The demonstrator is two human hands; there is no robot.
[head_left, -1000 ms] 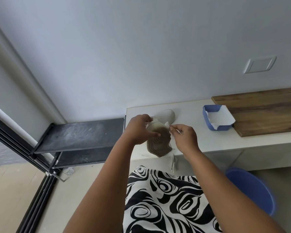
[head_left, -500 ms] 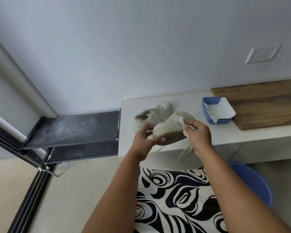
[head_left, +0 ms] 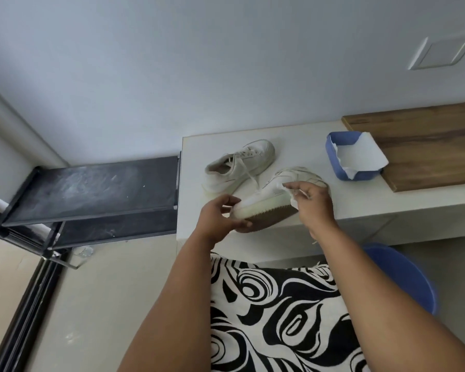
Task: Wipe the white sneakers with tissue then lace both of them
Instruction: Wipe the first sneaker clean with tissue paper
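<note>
Gripping the tilted sneaker [head_left: 263, 200], left hand [head_left: 220, 218] steadies; right hand [head_left: 313, 204] fingers pinch tissue [head_left: 293, 201]

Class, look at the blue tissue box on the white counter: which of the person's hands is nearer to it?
The right hand. It pinches tissue against the held sneaker, just down and left of the blue tissue box. The left hand holds that sneaker's far end, farther left.

Centre: two white sneakers [head_left: 239, 165], the nearer sneaker [head_left: 274, 194] showing a brown sole, on a cream bench [head_left: 360, 208]. Right: blue tray [head_left: 341, 167] lined with white paper; brown wood-grain board [head_left: 427, 146]. Bottom: black-and-white swirl-patterned fabric [head_left: 274, 318]. Left: black rack [head_left: 91, 191]. Lower right: blue bucket [head_left: 408, 277].
</note>
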